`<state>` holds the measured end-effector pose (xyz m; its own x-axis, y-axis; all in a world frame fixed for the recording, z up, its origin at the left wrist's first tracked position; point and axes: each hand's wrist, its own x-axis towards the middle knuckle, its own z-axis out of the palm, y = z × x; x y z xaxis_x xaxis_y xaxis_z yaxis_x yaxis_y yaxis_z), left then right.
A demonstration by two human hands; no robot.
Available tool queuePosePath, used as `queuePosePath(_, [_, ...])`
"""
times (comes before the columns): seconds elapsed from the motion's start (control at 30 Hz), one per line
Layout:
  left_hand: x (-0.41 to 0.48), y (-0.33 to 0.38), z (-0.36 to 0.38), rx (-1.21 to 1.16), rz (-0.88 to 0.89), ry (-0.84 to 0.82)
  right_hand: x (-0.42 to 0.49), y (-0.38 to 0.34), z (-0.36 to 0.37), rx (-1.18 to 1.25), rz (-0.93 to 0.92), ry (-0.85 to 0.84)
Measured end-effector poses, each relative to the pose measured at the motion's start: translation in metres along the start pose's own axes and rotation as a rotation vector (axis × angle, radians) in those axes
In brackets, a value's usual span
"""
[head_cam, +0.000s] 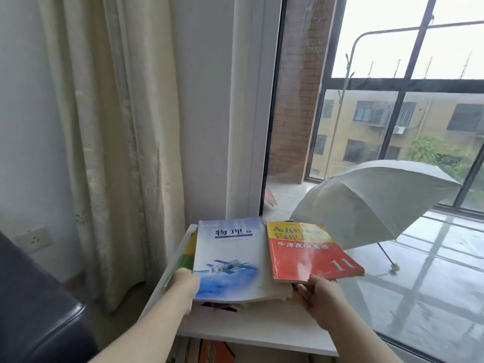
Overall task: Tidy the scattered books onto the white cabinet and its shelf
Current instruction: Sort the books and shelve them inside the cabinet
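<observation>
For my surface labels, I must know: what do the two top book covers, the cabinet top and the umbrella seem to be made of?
The red book and the blue book: glossy coated paper covers; glare patches, bent worn edges. The cabinet top: smooth white board, probably laminate; the core is hidden. The umbrella: pale fabric stretched over ribs, with a slim, seemingly metal shaft.

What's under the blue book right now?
A green book pokes out left of the blue book, with pale pages below; how many books lie beneath is hidden. All rests on the white cabinet.
</observation>
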<state>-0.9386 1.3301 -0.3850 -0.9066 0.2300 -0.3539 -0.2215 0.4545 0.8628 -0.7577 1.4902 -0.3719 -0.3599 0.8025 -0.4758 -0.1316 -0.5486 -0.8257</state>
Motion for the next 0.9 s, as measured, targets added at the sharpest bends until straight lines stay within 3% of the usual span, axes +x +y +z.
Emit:
queuePosePath(0.17, [-0.008,0.005,0.003,-0.09,0.038,-0.244,-0.004,0.013,0.009,-0.1,0.057,-0.058])
queuePosePath(0.33, [-0.022,0.005,0.014,-0.151,0.019,-0.316,-0.003,0.02,0.017,-0.295,0.043,-0.149])
queuePosePath(0.5, [-0.033,0.021,0.023,-0.175,0.072,-0.409,0.003,0.027,0.027,-0.659,-0.144,0.122])
queuePosePath(0.6, [-0.032,0.025,0.031,-0.126,0.14,-0.458,0.0,0.028,0.03,-0.401,-0.02,0.075])
queuePosePath(0.7, [-0.021,0.023,0.034,0.063,0.23,-0.381,0.005,0.025,0.027,-0.13,-0.05,0.006])
queuePosePath(0.8, [0.001,0.017,0.032,0.232,0.161,-0.196,0.009,0.021,0.021,-0.088,-0.086,0.006])
queuePosePath(0.9, [0.004,0.021,0.027,0.267,0.113,-0.259,0.011,0.022,0.017,-0.093,-0.079,0.01])
